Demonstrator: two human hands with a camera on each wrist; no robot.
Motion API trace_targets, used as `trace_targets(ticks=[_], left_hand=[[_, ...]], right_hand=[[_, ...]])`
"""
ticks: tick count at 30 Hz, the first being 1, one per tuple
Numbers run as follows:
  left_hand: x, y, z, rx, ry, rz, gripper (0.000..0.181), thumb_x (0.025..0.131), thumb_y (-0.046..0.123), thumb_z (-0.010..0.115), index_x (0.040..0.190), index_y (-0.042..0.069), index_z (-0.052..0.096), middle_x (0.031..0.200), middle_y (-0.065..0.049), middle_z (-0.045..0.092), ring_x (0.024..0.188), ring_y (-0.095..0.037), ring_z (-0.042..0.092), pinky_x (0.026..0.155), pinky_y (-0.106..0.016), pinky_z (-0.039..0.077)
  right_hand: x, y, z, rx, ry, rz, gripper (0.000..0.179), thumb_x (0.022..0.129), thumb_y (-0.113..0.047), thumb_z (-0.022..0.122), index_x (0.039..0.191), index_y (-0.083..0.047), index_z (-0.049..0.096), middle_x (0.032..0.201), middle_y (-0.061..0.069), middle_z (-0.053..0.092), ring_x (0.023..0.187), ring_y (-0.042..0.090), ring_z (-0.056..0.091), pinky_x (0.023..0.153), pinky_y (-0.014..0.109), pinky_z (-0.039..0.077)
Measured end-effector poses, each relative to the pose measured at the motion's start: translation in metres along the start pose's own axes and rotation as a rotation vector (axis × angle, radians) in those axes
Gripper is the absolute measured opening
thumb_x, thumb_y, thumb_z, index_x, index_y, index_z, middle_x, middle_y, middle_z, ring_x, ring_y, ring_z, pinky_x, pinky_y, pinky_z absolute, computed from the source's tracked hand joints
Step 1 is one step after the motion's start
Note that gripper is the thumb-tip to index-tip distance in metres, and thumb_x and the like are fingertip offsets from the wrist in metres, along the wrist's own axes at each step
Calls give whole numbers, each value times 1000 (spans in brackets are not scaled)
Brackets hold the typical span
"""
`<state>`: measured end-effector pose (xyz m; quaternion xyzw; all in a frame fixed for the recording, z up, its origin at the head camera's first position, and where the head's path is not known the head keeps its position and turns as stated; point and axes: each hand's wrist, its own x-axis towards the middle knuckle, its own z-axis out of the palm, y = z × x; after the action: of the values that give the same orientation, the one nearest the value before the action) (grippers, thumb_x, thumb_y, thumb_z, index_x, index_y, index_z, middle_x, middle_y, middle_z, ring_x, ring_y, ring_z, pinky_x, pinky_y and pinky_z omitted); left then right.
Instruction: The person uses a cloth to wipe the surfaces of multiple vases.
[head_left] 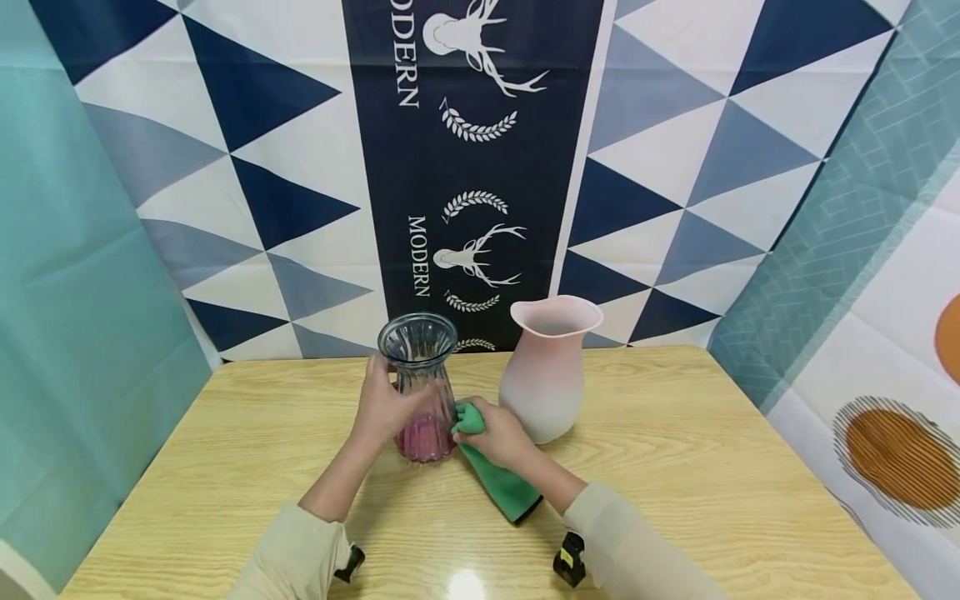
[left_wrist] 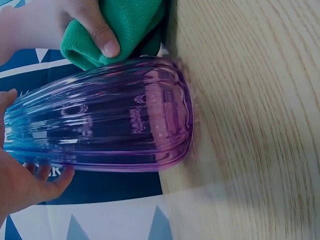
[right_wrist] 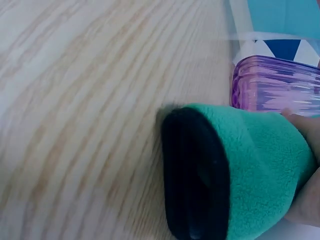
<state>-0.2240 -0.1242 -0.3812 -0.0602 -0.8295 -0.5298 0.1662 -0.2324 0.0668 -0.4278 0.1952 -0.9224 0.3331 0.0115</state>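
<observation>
A ribbed glass vase (head_left: 424, 417), bluish at its flared rim and pink-purple at the base, stands upright on the table. My left hand (head_left: 386, 404) grips it round the narrow neck, thumb on the near side. In my right hand (head_left: 498, 433) is a green cloth (head_left: 510, 492) with a dark edge, bunched between thumb and fingers. The cloth's upper part is right at the vase's right side, and its lower end hangs toward the table. In the left wrist view the cloth (left_wrist: 135, 30) lies along the vase wall (left_wrist: 100, 120).
A pink-and-white vase (head_left: 546, 383) with a wavy rim stands just right of my right hand. The wooden table (head_left: 637, 500) ends at a patterned cloth backdrop (head_left: 300, 192) behind, with a teal hanging (head_left: 90, 250) at the left.
</observation>
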Motion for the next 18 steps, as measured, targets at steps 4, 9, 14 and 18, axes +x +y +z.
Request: trace_targets(ticks=[4, 9, 14, 18], left_hand=[[0, 1, -4, -19, -1, -18, 77, 72, 28, 81, 134, 13, 38, 125, -9, 51, 116, -25, 50, 92, -45, 49], [0, 2, -7, -41, -19, -34, 74, 74, 27, 79, 133, 11, 38, 128, -12, 53, 121, -28, 50, 96, -46, 47], [0, 0, -6, -47, -29, -32, 71, 75, 25, 78, 132, 9, 39, 130, -14, 53, 123, -30, 50, 96, -47, 47], [0, 0, -5, -31, -21, -23, 70, 75, 23, 78, 132, 7, 41, 131, -16, 53, 123, -32, 50, 96, -48, 47]], right_hand=[[1, 0, -1, 64, 57, -16, 50, 82, -27, 72, 127, -14, 54, 111, 9, 66, 98, 24, 63, 79, 35, 51], [5, -3, -5, 170, 114, -15, 51, 82, -30, 71, 128, -16, 54, 117, 9, 64, 105, 26, 61, 82, 38, 51], [11, -5, -8, 227, 139, -18, 52, 83, -32, 70, 129, -16, 53, 124, 9, 61, 112, 27, 59, 89, 42, 50], [14, -7, -9, 271, 180, -50, 51, 82, -29, 71, 128, -15, 55, 124, 8, 62, 112, 25, 59, 91, 41, 49]])
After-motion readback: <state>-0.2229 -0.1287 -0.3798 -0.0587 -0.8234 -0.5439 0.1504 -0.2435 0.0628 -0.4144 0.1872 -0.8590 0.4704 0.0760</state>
